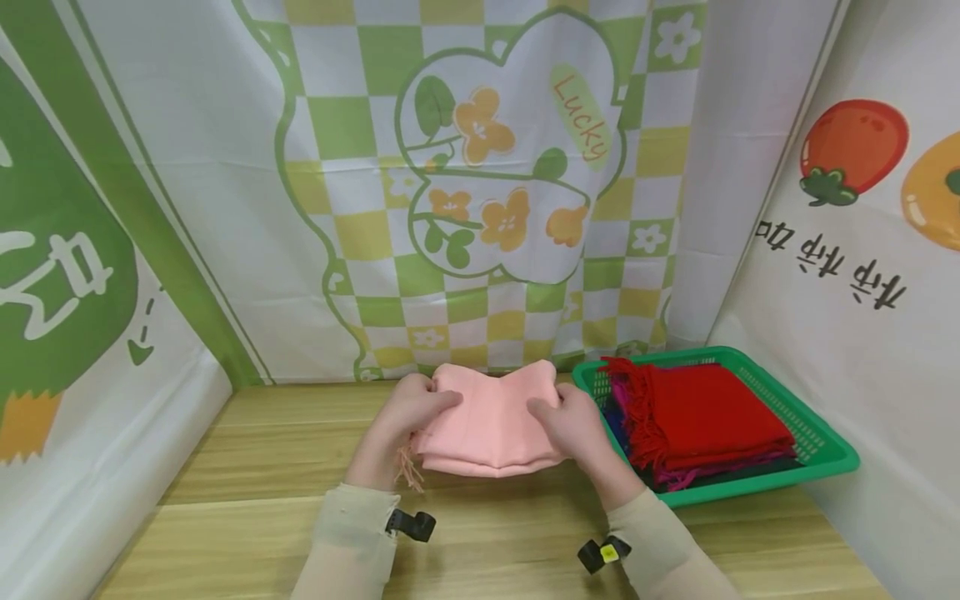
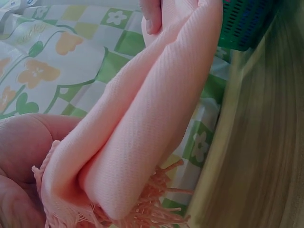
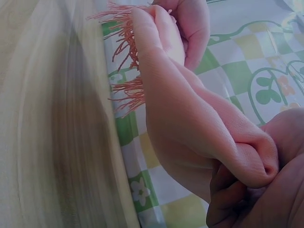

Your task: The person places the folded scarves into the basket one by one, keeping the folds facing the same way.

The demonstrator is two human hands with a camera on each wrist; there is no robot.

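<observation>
Folded pink fringed woven scarf pinched at both ends, left hand and right hand grasping it above wooden tabletop; folding looks mostly done; still unplaced; green plastic basket of red scarves just right of right hand.

pink scarf, red scarf, green basket.

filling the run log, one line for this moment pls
left hand: grips folded pink fringed scarf | right hand: grips same scarf | green plastic basket: red scarves, right
</observation>
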